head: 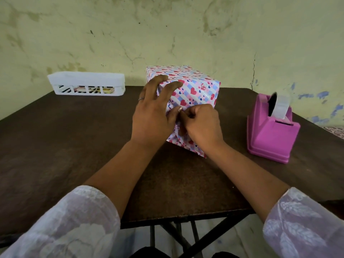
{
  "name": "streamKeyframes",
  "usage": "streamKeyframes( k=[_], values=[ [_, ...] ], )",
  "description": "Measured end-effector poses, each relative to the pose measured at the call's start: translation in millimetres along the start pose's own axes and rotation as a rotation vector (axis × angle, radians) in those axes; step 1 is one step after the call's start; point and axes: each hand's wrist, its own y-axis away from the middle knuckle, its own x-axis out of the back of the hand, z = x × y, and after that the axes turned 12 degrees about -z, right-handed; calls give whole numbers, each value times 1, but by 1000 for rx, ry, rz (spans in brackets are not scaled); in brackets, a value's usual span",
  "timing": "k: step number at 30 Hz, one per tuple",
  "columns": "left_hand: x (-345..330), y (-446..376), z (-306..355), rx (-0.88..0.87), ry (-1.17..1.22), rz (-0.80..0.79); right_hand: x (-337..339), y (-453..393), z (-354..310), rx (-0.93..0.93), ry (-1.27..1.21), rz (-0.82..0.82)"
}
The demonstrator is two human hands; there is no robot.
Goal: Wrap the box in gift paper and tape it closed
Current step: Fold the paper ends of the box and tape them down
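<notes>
A box (195, 86) covered in white gift paper with red and blue hearts stands in the middle of the dark brown table (65, 146). My left hand (154, 112) lies spread over its near top edge, fingers apart, pressing the paper down. On the box's near side my right hand (201, 123) is curled, its fingertips pinching the folded paper flap just beside my left thumb. Whether tape is between the fingers is hidden. A paper edge (197, 152) sticks out at the box's bottom near corner.
A pink tape dispenser (271, 135) with a roll of clear tape (281, 107) stands right of the box. A white slotted plastic tray (87, 84) sits at the back left against the wall. The table's near edge (176, 218) runs below my forearms.
</notes>
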Motion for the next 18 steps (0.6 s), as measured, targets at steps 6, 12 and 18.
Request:
streamKeyframes(
  k=[6, 12, 18],
  values=[
    [0, 0, 0, 12, 2, 6, 2, -4, 0, -23, 27, 1],
    [-1, 0, 1, 21, 17, -6, 3, -9, 6, -112, 93, -43],
    [-1, 1, 0, 16, -1, -18, 9, -12, 11, -203, 130, -133]
  ],
)
